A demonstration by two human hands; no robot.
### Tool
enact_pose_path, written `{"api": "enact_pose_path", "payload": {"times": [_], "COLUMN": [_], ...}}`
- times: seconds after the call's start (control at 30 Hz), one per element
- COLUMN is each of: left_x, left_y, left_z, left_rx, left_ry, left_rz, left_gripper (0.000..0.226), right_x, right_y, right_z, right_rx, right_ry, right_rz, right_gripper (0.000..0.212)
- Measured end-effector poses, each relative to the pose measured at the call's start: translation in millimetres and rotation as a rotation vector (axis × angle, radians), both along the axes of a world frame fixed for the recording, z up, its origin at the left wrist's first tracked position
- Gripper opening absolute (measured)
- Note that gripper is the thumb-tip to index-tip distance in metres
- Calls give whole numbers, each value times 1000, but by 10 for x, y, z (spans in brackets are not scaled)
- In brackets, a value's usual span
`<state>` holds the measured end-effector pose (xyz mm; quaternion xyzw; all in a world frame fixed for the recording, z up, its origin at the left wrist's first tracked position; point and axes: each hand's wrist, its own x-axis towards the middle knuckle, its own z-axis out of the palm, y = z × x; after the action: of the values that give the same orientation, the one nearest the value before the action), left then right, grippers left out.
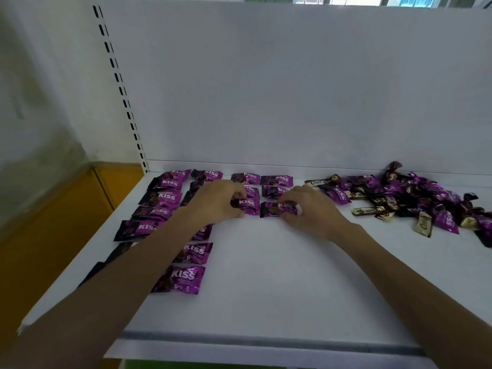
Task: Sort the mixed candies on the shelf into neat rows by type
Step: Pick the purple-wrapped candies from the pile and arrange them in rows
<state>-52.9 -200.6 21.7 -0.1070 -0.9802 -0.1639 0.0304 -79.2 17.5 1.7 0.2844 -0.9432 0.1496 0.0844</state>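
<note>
The left hand [215, 202] pinches a purple candy [247, 205]; the right hand [311, 210] pinches the neighbouring candy [277, 209]. Light, slippery, crinkly wrappers, probably best held by the crimped ends.

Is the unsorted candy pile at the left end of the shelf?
No, the mixed pile sits at the right end of the shelf; purple Kiss candies lie in rows on the left.

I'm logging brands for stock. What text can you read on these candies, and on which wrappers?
"KISS": white letters on each purple candy.
"Choco": black letters on the white bar.
Small print under "KISS": too blurred to read.
Script on the cream wrapper: too blurred to read.
</note>
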Motion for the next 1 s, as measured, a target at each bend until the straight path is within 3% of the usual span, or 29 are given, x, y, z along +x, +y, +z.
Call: {"api": "enact_pose_path", "payload": {"times": [0.53, 1.0], "left_x": [25, -192], "left_y": [176, 2136], "left_z": [170, 150], "left_rx": [117, 122], "left_ry": [100, 113], "left_rz": [-24, -267], "left_gripper": [43, 31], "right_x": [-50, -24], "right_y": [263, 2087], "right_z": [145, 185], "right_rx": [-108, -87], "right_ry": [19, 31], "right_rz": [-41, -235], "right_gripper": [38, 39]}}
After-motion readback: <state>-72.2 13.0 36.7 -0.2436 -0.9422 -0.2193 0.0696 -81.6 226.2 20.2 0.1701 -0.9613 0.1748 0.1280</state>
